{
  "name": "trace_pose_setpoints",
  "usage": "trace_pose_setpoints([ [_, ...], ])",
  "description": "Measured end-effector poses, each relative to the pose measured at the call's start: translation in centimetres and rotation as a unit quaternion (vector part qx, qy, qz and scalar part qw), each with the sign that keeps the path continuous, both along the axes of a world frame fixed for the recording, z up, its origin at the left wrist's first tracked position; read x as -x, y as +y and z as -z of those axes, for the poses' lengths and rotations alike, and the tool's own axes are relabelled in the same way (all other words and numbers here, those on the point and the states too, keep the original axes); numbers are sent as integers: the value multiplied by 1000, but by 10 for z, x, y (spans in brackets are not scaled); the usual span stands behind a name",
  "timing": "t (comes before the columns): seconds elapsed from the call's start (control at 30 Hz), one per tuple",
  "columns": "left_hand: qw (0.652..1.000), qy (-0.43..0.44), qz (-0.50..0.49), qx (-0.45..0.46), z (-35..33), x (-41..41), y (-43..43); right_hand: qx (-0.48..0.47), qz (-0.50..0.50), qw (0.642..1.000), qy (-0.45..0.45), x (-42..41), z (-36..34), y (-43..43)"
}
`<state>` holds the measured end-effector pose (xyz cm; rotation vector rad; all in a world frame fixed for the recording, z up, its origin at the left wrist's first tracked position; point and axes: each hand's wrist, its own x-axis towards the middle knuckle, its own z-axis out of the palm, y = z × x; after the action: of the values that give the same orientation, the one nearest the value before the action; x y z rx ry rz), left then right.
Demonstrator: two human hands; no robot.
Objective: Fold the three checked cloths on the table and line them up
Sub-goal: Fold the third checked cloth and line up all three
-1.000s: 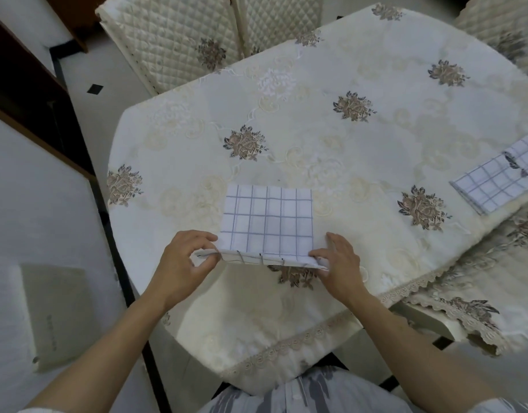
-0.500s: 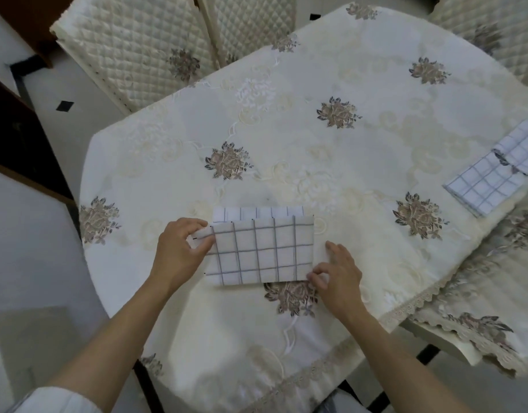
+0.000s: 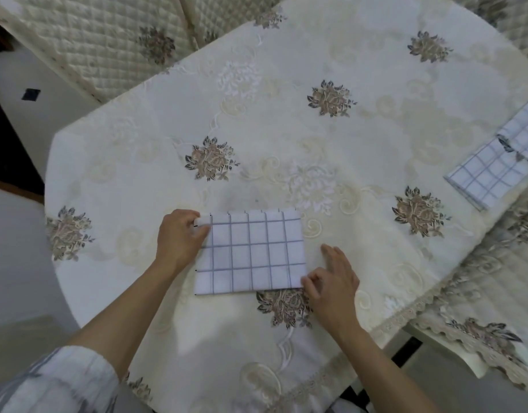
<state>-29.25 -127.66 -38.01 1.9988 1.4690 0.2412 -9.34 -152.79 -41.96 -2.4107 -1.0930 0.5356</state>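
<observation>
- Near the front middle of the bench [image 3: 286, 114], on its cream flowered tablecloth [image 3: 376, 70], lies the folded cloth [image 3: 250, 251], a flat white rectangle checked with grey lines.
- Its long axis runs left to right across the person. The short sides face the two hands, and the near edge rises slightly toward the right.
- The left hand [image 3: 179, 236] is at the cloth's far left corner, its fingers [image 3: 201, 232] curled in and pinching that corner.
- The right hand [image 3: 331, 278] is at the near right corner. Thumb and forefinger are bent and nip the corner, and the other fingers reach forward, loosely straight, beside the cloth's right edge.
- Well apart, at the bench's right edge, lies the second cloth [image 3: 489, 177], folded, its long axis slanting from near left to far right.
- The third cloth [image 3: 522, 129] touches the second cloth's far end, overlaps it and is cut off by the frame.
- Quilted chairs [image 3: 92, 40] stand beyond the far left side of the bench.
</observation>
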Motion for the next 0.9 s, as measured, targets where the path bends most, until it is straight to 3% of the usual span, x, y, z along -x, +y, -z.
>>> trace_pose_setpoints([
  [0.9, 997, 53, -28, -47, 24, -7, 8, 15, 59, 997, -54, 9, -11, 20],
])
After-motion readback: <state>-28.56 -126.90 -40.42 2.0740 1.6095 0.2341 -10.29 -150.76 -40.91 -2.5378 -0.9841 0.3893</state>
